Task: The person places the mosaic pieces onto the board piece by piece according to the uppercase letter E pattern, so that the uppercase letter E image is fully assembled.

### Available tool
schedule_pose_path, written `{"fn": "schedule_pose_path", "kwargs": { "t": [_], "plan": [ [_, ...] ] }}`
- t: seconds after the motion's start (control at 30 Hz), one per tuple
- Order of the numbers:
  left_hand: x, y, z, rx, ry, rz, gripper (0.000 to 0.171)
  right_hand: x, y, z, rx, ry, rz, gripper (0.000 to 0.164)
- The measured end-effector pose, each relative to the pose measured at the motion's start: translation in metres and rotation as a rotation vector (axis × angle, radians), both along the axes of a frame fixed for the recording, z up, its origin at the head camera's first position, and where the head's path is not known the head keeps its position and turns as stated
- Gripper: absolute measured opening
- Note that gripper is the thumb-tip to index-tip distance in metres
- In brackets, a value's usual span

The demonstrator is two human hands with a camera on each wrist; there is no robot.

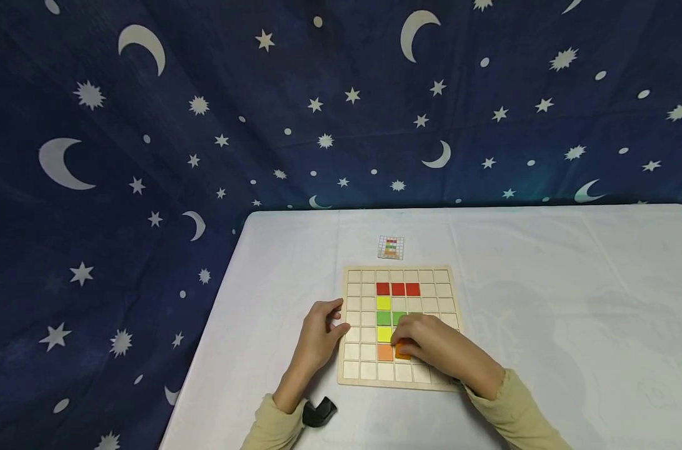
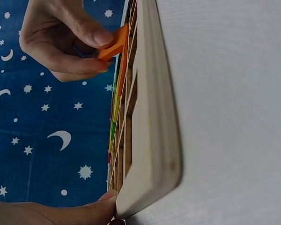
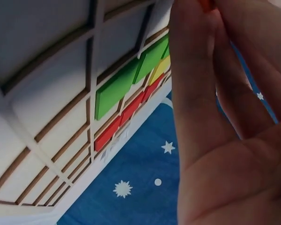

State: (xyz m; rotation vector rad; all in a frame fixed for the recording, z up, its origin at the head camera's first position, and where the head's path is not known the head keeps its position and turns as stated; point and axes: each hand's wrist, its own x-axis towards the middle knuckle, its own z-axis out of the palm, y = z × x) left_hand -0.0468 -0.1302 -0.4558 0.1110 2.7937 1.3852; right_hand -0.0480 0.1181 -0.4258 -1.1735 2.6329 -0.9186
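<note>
My right hand (image 1: 439,344) pinches an orange square tile (image 2: 116,44) between thumb and fingertips, tilted over the lower middle of a wooden grid board (image 1: 352,369). Just left of it, another orange tile (image 1: 384,352) lies in a square. Up the same column run a yellow tile (image 1: 384,334), a green tile (image 1: 383,318), a second yellow tile (image 1: 383,303) and a red tile (image 1: 382,289) that begins a row of three reds. More green tiles (image 3: 117,89) continue rightward, partly covered by my right hand. My left hand (image 1: 317,337) touches the board's left edge with thumb and fingertips.
Behind the board lies a small card (image 1: 391,247) printed with a coloured grid pattern. A black object (image 1: 319,412) sits by the left sleeve. The white-covered table (image 1: 543,281) meets a dark blue star-and-moon cloth (image 1: 352,137) at its back and left.
</note>
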Motion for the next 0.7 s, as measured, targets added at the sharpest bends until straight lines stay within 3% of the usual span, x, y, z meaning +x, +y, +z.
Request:
{"fn": "schedule_pose_path", "kwargs": {
  "t": [0.33, 0.7],
  "plan": [
    [-0.001, 0.001, 0.001, 0.003, -0.004, -0.001, 0.046, 0.0, -0.001, -0.002, 0.045, 0.04, -0.007, 0.01],
    [-0.001, 0.0, 0.0, 0.007, -0.011, -0.001, 0.047, 0.008, 0.01, 0.009, 0.114, 0.005, -0.041, 0.015]
  ]
}}
